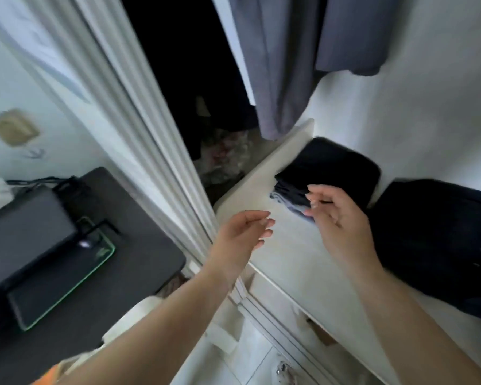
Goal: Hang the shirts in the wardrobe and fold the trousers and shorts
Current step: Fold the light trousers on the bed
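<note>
Head view: both bare hands reach out over a white dresser (286, 262). The left hand (242, 232) hovers above the dresser's near left corner, fingers loosely spread and slightly curled, holding nothing. The right hand (336, 218) hangs just over the near edge of a folded stack (328, 173) of dark clothes, fingers apart and bent, thumb and forefinger close together; whether they pinch any cloth I cannot tell, as the picture is blurred there. The stack lies on the dresser top near the wall, with a paler blue-grey layer showing at its bottom edge beneath the fingers. To the right of it, also on the dresser, lies a larger dark garment (439, 240), unfolded or loosely heaped. Above the stack, grey shirts (283, 65) hang down in the open wardrobe (184, 65), whose inside is dark. A white fluted door frame (139, 112) runs diagonally on the left. Further left stands a dark desk (128, 245) bearing a laptop (22, 237).
</note>
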The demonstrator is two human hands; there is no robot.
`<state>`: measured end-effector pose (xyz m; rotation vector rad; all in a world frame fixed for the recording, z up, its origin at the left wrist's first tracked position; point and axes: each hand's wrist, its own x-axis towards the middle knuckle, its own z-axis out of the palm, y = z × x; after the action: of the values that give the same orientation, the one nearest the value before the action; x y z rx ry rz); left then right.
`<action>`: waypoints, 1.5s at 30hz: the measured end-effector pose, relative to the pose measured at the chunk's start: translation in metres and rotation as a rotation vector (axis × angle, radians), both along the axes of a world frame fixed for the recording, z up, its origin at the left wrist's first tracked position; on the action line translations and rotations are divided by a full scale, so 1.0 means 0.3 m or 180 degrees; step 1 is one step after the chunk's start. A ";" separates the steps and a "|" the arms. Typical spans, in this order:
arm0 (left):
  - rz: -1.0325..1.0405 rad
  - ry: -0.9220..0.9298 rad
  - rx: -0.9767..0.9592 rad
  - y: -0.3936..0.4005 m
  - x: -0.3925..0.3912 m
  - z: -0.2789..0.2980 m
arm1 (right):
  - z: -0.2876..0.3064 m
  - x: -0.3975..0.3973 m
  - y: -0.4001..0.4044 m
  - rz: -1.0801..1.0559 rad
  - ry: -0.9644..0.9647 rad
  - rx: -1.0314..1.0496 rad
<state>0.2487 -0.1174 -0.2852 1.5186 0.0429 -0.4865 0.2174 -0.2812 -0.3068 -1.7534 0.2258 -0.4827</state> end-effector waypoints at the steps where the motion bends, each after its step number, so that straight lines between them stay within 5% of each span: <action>1: 0.0140 -0.0088 -0.0010 0.087 -0.050 0.047 | 0.036 -0.023 0.073 0.0158 -0.0080 -0.0035; 12: 0.1460 -0.0707 0.0234 0.900 -0.619 0.277 | 0.211 -0.331 0.735 0.1700 -0.0294 -0.0503; 17: 0.2139 -0.0681 0.0246 1.130 -0.814 0.275 | 0.212 -0.396 0.920 0.2245 -0.0171 -0.1429; 22: 0.2184 -0.0748 0.1675 1.230 -0.902 0.181 | 0.182 -0.368 1.027 0.2588 0.0584 -0.3197; 24: 0.1891 -0.0958 0.2262 1.208 -0.927 0.114 | 0.173 -0.354 1.067 0.2760 0.0737 -0.3333; 29: 0.1133 -0.2080 0.3728 1.092 -0.890 0.006 | 0.168 -0.296 1.114 0.3175 0.0881 -0.2699; 36: 0.1163 -0.1919 0.4416 0.929 -0.818 -0.028 | 0.219 -0.246 1.182 0.3697 0.1430 -0.0873; 41: 0.2273 -0.2203 0.4139 0.953 -0.795 0.008 | 0.296 -0.276 1.246 0.4010 0.2183 0.0937; 45: 0.3275 -0.2118 0.3160 1.053 -0.808 0.119 | 0.343 -0.286 1.306 0.4692 0.1887 0.0980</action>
<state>0.0062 0.1986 -0.2497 2.2582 0.5782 1.0161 0.1317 0.1105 -0.2038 -1.2789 -0.5545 1.0776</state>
